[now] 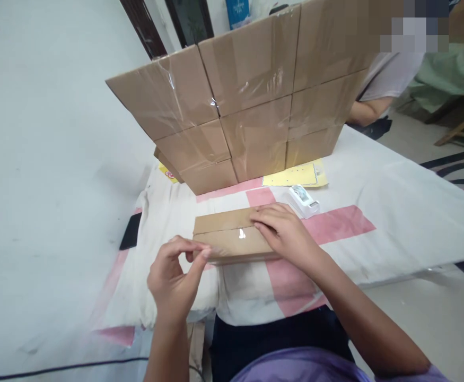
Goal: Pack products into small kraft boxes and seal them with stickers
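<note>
A small flat cardboard box (232, 239) lies closed on the cloth-covered table in front of me. A seam runs along its top, with a small shiny white patch near the middle. At the box's front left corner, my left hand (176, 270) has thumb and forefinger pinched together. Whatever is between those fingertips is too small to make out; a faint glossy film shows beside them. My right hand (283, 228) grips the box's right part from above, fingers bent and pressed on the top. Just behind that hand sits a small white device (304, 201) with a display.
A tall panel of taped cardboard boxes (255, 106) stands across the back of the table (394, 212). At its foot lie a yellow sheet (293, 176) and a yellow packet (168, 174). A black flat object (130, 232) rests at the left edge. Another person's arm (369, 110) shows behind the panel.
</note>
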A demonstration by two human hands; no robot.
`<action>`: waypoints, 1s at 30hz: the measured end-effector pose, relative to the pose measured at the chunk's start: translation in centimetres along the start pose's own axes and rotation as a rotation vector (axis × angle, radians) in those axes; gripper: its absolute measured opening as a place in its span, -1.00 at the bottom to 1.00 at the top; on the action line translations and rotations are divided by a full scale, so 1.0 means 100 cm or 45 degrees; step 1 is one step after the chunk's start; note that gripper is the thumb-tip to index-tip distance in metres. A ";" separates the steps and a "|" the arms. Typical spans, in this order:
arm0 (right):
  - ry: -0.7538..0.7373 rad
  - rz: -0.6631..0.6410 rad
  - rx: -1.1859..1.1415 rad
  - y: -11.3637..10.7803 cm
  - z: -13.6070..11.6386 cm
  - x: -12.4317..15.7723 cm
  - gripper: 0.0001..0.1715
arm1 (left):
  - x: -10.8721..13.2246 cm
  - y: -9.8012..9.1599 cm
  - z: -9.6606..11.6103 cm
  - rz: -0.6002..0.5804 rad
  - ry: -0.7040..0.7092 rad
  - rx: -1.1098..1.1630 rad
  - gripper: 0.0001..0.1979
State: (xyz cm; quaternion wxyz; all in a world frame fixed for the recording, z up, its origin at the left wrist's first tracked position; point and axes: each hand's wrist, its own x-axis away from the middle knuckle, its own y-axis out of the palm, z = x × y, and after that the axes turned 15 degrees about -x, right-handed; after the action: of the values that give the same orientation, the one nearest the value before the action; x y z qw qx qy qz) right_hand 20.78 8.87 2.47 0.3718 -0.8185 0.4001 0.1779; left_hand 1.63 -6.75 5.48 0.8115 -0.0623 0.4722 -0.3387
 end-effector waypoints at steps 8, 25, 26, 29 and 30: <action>0.007 -0.054 -0.083 -0.006 0.003 0.012 -0.65 | -0.032 0.031 -0.010 -0.512 -0.327 -0.087 -0.90; -0.047 0.121 -0.226 0.004 0.010 0.019 -0.78 | -0.064 0.051 -0.015 -0.900 -0.422 0.033 -0.80; -0.033 0.100 -0.220 0.002 0.009 0.019 -0.80 | -0.065 0.049 -0.015 -0.878 -0.424 0.054 -0.80; -0.006 0.008 -0.222 -0.001 0.010 0.022 -0.83 | -0.067 0.044 -0.015 -0.826 -0.442 0.076 -0.79; -0.013 -0.028 -0.224 -0.002 0.012 0.024 -0.80 | -0.068 0.043 -0.015 -0.822 -0.450 0.077 -0.79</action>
State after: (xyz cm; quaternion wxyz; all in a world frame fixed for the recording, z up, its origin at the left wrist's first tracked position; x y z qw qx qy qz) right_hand 22.41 8.60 0.37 0.3026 -0.8514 0.3720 0.2125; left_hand 0.30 0.96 7.73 0.7333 -0.2415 0.2705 -0.5752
